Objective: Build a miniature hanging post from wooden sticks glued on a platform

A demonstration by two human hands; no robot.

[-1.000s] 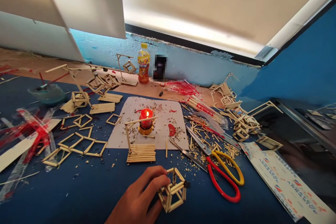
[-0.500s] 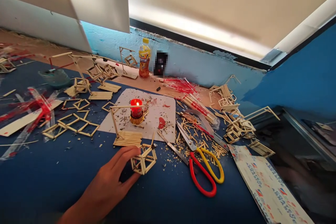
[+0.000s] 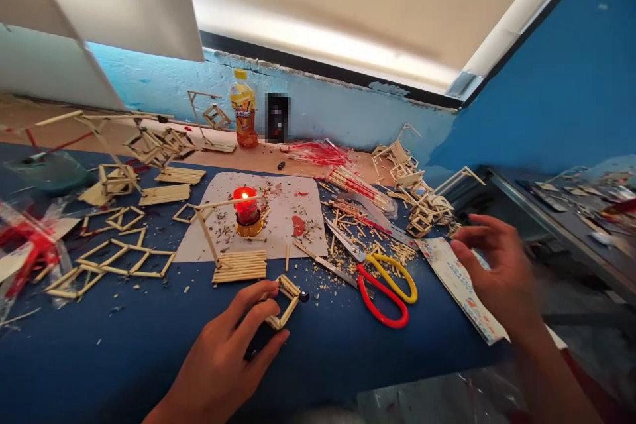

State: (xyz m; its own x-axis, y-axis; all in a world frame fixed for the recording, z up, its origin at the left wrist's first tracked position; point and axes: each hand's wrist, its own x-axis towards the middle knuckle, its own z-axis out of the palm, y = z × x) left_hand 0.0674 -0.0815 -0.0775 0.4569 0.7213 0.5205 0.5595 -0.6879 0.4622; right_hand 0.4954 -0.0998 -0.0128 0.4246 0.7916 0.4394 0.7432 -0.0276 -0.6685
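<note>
My left hand (image 3: 233,344) grips a small lantern-shaped frame of wooden sticks (image 3: 291,308) low over the table. A small dark round piece (image 3: 304,296) is at that frame's right corner. Off to the right, my right hand (image 3: 497,268) hovers above the printed foil-like strip (image 3: 462,291), fingers bent with thumb apart; I see nothing in them. Ahead of my left hand stands a stick post on a slatted base (image 3: 241,266), its arm crossing in front of a lit red candle (image 3: 245,202). Scissors with red and yellow handles (image 3: 385,288) lie between my hands.
A knife blade (image 3: 328,265) lies beside scattered stick bits. Stick frames are piled (image 3: 430,209) at the right and more lie flat (image 3: 119,255) at the left. A drink bottle (image 3: 243,109) stands at the back; a bowl (image 3: 47,169) sits far left.
My right hand has come into view from the right. The frame in my left hand has turned, and a loose stick now shows behind it. The view has swung to the right.
</note>
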